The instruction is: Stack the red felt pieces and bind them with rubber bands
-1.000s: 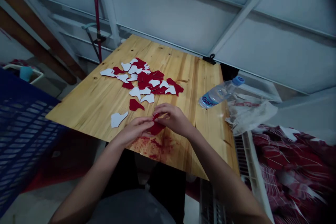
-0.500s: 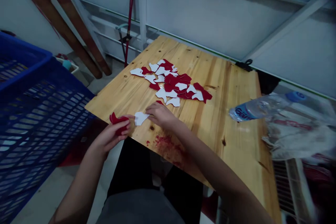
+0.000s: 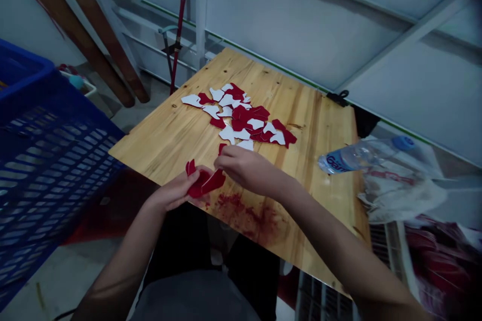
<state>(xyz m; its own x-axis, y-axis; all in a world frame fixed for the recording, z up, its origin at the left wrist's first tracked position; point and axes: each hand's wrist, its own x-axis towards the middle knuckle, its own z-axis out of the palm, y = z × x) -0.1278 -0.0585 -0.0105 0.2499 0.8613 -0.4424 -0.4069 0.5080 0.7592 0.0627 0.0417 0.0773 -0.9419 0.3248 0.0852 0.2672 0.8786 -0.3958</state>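
Observation:
Over the table's near edge, my left hand (image 3: pixel 181 189) is closed on red pieces (image 3: pixel 205 184), its thumb on top of them. My right hand (image 3: pixel 238 168) is beside the pieces' right end, its fingers bent together; what they hold, if anything, is hidden. Beyond the hands, a loose spread of red and white cut pieces (image 3: pixel 241 116) lies on the wooden table (image 3: pixel 158 135), some overlapping. Red crumbs or dust (image 3: pixel 244 213) cover the wood near the front edge.
A blue plastic basket (image 3: pixel 48 160) stands at the left. On the table's right side lies a clear bottle (image 3: pixel 350 156), beside a plastic bag (image 3: pixel 402 190). A black item (image 3: pixel 338 98) sits at the far right corner. White wall panels (image 3: pixel 293 20) rise behind.
My left hand has moved right with the red pieces, now opened out towards my right hand. The white piece between my hands is no longer seen there. The view has shifted slightly.

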